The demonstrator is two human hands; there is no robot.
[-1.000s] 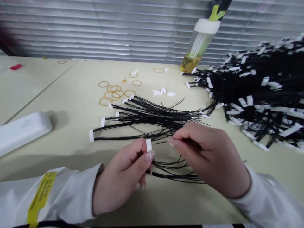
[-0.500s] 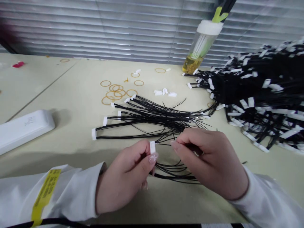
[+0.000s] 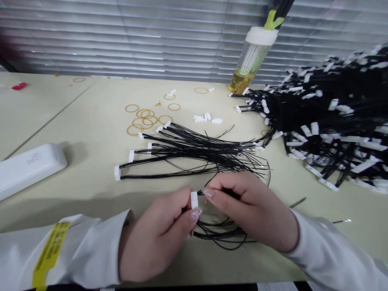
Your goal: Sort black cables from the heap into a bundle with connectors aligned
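Between the thumb and fingers of my left hand (image 3: 160, 232) is a small white connector (image 3: 194, 200), held upright. Thin black wires (image 3: 222, 230) loop out to the right below it, under my right hand. My right hand (image 3: 254, 206) pinches a black wire close to the connector's right side; whether its end sits inside the connector I cannot tell. Just beyond my hands, a row of black wire bundles (image 3: 194, 153) with white connectors on their left ends lies spread on the table.
A large heap of black wires with white connectors (image 3: 333, 109) fills the right side. Rubber bands (image 3: 145, 117) and loose white connectors (image 3: 207, 117) lie toward the back. A bottle with yellow liquid (image 3: 248, 60) leans by the blinds. At left is a white case (image 3: 33, 167).
My right hand has moved left, closer to the connector, with the wire between its fingers. My left hand keeps hold of the connector. The view has shifted slightly.
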